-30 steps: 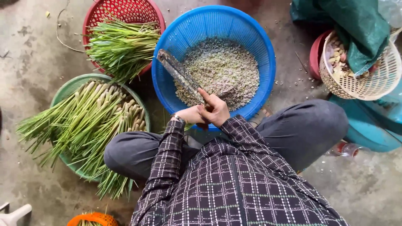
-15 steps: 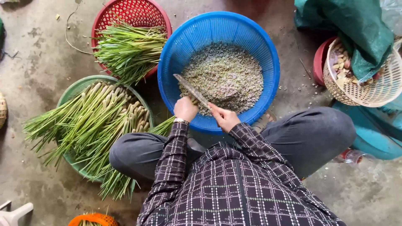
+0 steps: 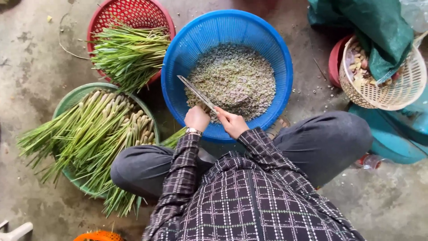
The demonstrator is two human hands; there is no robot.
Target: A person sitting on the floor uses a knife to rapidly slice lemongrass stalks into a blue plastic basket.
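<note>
Your left hand (image 3: pixel 197 118) is clenched around the handle of a long knife (image 3: pixel 196 93), whose blade angles up and to the left over the near wall of the blue basket (image 3: pixel 178 67). Your right hand (image 3: pixel 232 123) sits just beside it at the basket's near rim, fingers curled around something small under the blade; what it grips cannot be made out. Both forearms, in dark checked sleeves, reach forward from your lap, and a wristwatch (image 3: pixel 193 131) shows at the left wrist. The blue basket holds a mound of finely chopped greenish pieces (image 3: pixel 236 80). Four baskets are in full view: the blue one, a red one (image 3: pixel 107 18) at the far left with cut green leaf tops (image 3: pixel 129 51), a green one (image 3: pixel 76 96) at your left knee with pale lemongrass stalks (image 3: pixel 102 129), and a cream wicker one (image 3: pixel 401 93) at the right edge under a green tarp (image 3: pixel 374 31).
</note>
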